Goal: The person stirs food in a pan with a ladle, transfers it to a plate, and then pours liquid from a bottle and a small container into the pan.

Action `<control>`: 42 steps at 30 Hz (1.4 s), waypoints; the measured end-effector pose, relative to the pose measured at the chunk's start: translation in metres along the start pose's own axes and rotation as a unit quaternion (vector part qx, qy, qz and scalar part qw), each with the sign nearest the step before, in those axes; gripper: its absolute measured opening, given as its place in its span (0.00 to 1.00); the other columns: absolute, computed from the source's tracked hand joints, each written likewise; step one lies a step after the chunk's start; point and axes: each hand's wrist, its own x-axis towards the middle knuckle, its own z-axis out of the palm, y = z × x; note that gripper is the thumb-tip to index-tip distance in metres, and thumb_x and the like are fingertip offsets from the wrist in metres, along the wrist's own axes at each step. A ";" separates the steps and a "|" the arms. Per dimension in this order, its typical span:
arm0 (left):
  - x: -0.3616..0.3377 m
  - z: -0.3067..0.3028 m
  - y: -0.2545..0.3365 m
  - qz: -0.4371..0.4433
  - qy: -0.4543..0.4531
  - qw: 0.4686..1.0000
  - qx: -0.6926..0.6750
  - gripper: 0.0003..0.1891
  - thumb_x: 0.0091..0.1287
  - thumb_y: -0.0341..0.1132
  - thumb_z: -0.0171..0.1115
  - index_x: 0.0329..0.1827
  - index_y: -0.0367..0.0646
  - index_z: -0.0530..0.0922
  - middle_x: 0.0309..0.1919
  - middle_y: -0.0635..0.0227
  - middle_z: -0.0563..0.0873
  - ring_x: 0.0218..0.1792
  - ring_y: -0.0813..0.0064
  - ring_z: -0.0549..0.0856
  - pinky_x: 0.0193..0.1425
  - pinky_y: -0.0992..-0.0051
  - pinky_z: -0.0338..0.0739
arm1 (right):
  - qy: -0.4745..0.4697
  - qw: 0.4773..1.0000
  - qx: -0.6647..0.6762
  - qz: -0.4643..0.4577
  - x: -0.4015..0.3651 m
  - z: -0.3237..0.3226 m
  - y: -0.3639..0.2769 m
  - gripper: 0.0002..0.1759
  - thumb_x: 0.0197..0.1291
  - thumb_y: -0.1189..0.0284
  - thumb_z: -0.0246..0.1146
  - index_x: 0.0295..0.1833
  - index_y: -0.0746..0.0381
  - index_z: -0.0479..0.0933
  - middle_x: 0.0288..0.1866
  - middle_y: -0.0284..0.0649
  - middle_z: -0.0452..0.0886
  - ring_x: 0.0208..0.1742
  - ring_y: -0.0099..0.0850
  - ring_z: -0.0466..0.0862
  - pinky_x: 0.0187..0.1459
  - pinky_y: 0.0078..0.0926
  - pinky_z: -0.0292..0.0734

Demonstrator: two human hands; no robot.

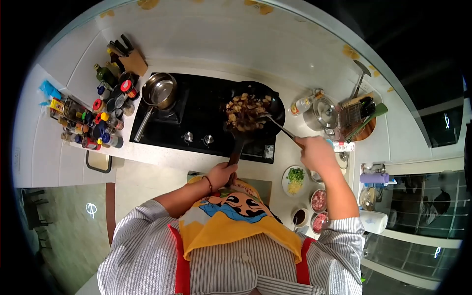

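Observation:
My left hand [221, 174] is closed round the dark handle of a black wok [276, 114] on the right side of the stove. In the wok lie browned, glossy pieces of food [243, 109], whose kind I cannot make out. My right hand [314, 151] grips the handle of a metal spatula [281, 129], and the spatula's head rests among the pieces. Below my right hand stands a white plate [286, 189] with chopped green onion [295, 174] and pale minced bits [294, 188].
A steel saucepan [160, 91] sits on the left burner of the black stove [201, 98]. Several bottles and jars [101, 115] crowd the left counter beside a knife block [133, 63]. Bowls of raw meat [318, 200], a dark sauce cup [299, 216] and a steel pot [322, 114] stand at right.

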 end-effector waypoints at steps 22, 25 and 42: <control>0.011 -0.006 -0.014 0.025 -0.025 0.999 0.014 0.16 0.80 0.44 0.57 0.42 0.38 0.76 0.30 0.65 0.83 0.29 0.72 0.83 0.34 0.71 0.79 | 0.143 0.949 0.251 0.128 0.031 0.086 0.007 0.25 0.57 0.74 0.66 0.63 0.57 0.84 0.46 0.59 0.87 0.50 0.55 0.87 0.55 0.44 0.83; 0.001 -0.002 -0.005 0.014 -0.018 1.000 0.010 0.16 0.80 0.44 0.57 0.40 0.38 0.76 0.29 0.65 0.83 0.28 0.72 0.83 0.34 0.71 0.78 | 0.156 0.938 0.289 0.108 0.060 0.123 -0.011 0.25 0.58 0.74 0.66 0.63 0.59 0.83 0.46 0.59 0.87 0.49 0.55 0.88 0.55 0.42 0.83; 0.002 0.004 -0.002 0.024 -0.008 1.000 0.002 0.16 0.79 0.44 0.58 0.39 0.38 0.77 0.29 0.65 0.82 0.27 0.73 0.82 0.33 0.71 0.78 | 0.059 0.972 0.225 0.032 0.026 0.066 -0.045 0.25 0.59 0.74 0.64 0.64 0.55 0.83 0.46 0.56 0.88 0.50 0.54 0.87 0.54 0.46 0.83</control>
